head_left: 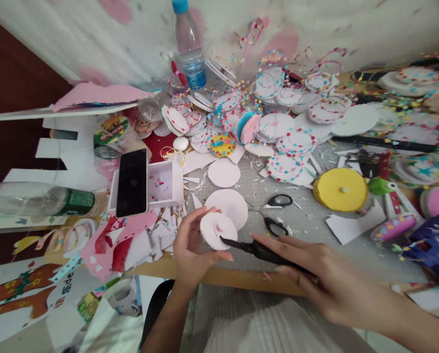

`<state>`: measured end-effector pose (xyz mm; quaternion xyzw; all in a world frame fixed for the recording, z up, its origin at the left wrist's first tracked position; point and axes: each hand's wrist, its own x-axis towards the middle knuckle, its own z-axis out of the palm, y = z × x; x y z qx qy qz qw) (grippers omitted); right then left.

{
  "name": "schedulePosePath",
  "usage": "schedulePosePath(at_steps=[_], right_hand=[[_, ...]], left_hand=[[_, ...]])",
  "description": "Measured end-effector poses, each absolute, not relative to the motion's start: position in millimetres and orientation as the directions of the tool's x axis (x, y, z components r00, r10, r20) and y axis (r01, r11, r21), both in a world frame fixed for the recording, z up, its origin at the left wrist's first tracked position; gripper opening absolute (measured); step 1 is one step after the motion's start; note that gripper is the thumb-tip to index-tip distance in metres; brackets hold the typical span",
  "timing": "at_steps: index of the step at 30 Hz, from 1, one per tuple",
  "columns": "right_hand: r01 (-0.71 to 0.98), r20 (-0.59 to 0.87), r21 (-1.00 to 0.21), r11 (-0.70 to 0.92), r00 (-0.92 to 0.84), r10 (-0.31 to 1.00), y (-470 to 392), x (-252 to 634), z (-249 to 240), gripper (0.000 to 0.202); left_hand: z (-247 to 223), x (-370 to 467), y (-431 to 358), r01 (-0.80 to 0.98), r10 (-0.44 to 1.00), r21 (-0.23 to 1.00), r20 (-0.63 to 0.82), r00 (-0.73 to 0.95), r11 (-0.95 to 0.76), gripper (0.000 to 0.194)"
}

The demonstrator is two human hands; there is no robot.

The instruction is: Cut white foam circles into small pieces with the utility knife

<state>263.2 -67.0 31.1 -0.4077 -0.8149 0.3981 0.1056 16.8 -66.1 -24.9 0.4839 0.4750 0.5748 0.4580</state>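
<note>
Disc (209, 228), white and round, sits in the left hand (190, 242), which grips it by the edge above the near side of the table (237, 280). The right hand (315, 269) grasps a black tool (265, 251), its tip at the disc's face. Behind lies a larger circle (229, 202), with scissors (271, 200) to its right and a phone (132, 182) on a box (176, 184) to its left.

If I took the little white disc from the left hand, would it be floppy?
Probably not: the white disc looks flat, though the left hand holds it only near the rim. It's likely light too, since one hand supports it. It's round, so it might roll on its edge.
</note>
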Motion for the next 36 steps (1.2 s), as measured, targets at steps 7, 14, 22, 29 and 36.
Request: schedulePosePath(at_steps=[7, 14, 22, 29, 36], right_hand=[[0.602, -0.119, -0.683, 0.413, -0.650, 0.750, -64, 264, 32, 0.056], [0.576, -0.137, -0.695, 0.431, -0.695, 0.706, -65, 268, 32, 0.061], [0.581, -0.113, -0.719, 0.381, -0.639, 0.761, -71, 267, 39, 0.059], [0.627, -0.192, -0.734, 0.260, -0.559, 0.807, -79, 267, 25, 0.051], [0.634, -0.313, -0.768, 0.093, -0.498, 0.809, -83, 264, 0, 0.046]], left_hand=[[-25, 17, -69, -0.164, 0.998, 0.986, 0.005, -0.057, -0.015, 0.075], [-32, 17, -72, -0.229, 0.999, 0.973, -0.030, -0.028, 0.023, 0.077], [-21, 19, -66, -0.010, 0.981, 0.985, 0.173, -0.083, -0.174, 0.077], [-41, 22, -63, 0.287, 0.950, 0.916, 0.308, -0.055, -0.280, 0.074], [-50, 19, -64, 0.475, 0.967, 0.843, 0.240, 0.086, -0.252, 0.073]])
